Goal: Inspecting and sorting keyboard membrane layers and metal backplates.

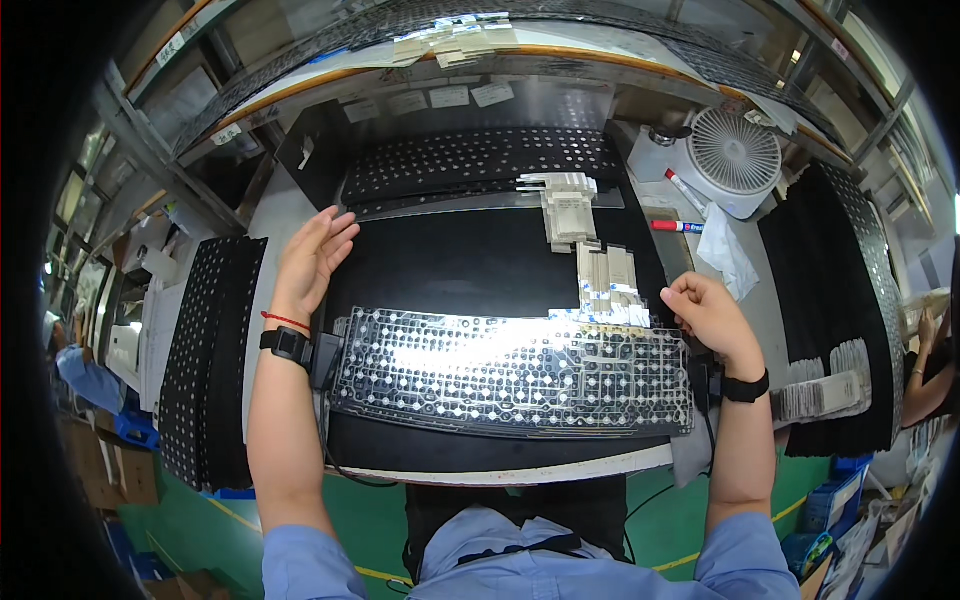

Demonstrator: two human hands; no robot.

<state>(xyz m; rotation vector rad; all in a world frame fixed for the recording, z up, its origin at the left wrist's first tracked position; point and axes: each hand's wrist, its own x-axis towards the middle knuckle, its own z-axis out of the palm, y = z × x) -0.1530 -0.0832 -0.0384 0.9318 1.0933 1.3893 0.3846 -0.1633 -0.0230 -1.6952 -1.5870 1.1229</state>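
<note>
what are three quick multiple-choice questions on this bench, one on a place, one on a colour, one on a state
1. Where does the small white fan stand?
A. far right of the bench
B. near left corner
C. on the floor

2. What colour is the cord on the wrist of the left hand?
A. green
B. red
C. white

3. How is the right hand shaped?
A. flat, palm down
B. loosely curled
C. gripping a marker

Answers:
1 A, the fan sits at the bench's back right, beside the white cloth.
2 B, a thin red cord lies just above the black wristband.
3 B, its fingers fold in at the right end of the perforated keyboard sheet.
</note>
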